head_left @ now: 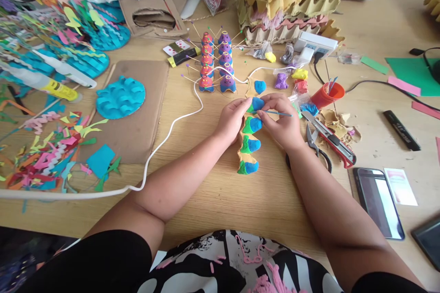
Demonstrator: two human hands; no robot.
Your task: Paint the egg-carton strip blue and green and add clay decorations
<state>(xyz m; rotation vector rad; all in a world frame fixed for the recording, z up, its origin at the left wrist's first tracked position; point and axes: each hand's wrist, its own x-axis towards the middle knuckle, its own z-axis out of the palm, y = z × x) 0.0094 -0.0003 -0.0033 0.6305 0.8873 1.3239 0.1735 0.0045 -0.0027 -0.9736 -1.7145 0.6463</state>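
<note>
Tan cardboard egg-carton strip with green-and-blue clay (253,146) is over the pale wooden table (202,187), gripped by the nearly closed left hand (232,120). The right hand (284,123) pinches a thin blue stick (277,113) at 1 cup, apparently smoothing clay; further strokes would call for light pressure.

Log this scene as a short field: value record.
left_hand: left hand grips the carton strip
right_hand: right hand pinches a thin blue stick at the strip
strip_colours: blue and green over tan
beyond_strip: red row and purple row, side by side
right_side: orange cup, cutter, scissors partly behind the right arm, phone
left_side: blue textured disc on brown cardboard
</note>
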